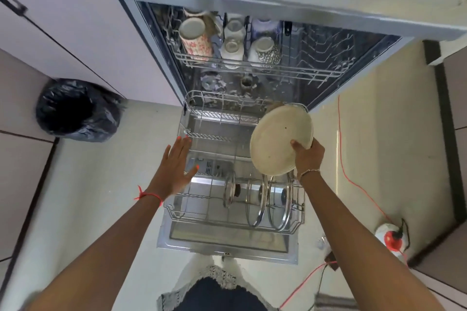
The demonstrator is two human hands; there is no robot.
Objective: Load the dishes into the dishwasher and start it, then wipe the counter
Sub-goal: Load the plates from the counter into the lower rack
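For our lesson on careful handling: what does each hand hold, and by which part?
The right hand holds a plate by its lower rim, thumb on its face. The left hand holds nothing.

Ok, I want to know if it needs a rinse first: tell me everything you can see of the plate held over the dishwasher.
The plate is round, cream-coloured and shallow, ceramic by the look, with a low rim and a few small dark specks on the side that shows. It is steeply tilted above the right side of the pulled-out lower rack. The right hand holds its lower right edge, thumb in front. Its bottom edge overlaps the standing lids; contact is unclear.
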